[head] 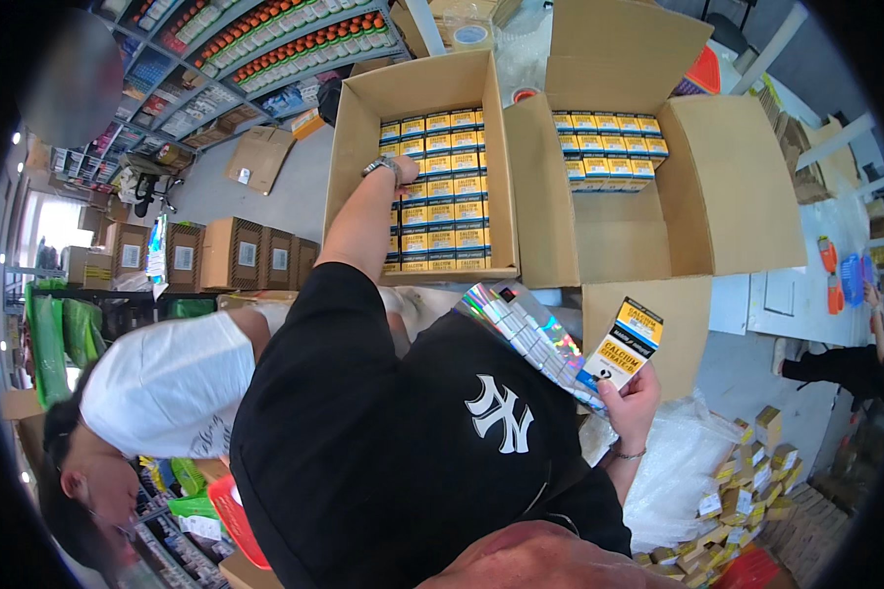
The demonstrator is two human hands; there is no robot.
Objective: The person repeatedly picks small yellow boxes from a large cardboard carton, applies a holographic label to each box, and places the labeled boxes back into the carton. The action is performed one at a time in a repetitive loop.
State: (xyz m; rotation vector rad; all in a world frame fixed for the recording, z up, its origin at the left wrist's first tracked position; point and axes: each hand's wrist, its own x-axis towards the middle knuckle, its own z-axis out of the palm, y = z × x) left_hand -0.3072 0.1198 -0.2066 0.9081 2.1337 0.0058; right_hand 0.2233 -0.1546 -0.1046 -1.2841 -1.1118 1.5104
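Note:
My left hand point(407, 171) reaches into a tall cardboard carton point(420, 77) and touches the small yellow, black and blue product boxes point(440, 188) packed there in rows. Its fingers are partly hidden, so I cannot tell whether they grip one. Low in front of my chest, my right hand point(635, 405) holds a small product box point(625, 342) of the same print, tilted. The same hand pinches a shiny holographic sticker sheet point(527, 339) with rows of pale labels. A second carton point(622, 239) stands open on the right, with similar boxes point(608, 143) grouped at its far end.
A person in a white shirt point(169, 383) bends close on my left. Sealed cartons point(232, 254) stand beyond them, near stocked shelves point(302, 51). On the right lie bubble wrap point(670, 471) and a heap of small boxes point(744, 486). Clear tape point(470, 34) sits behind the cartons.

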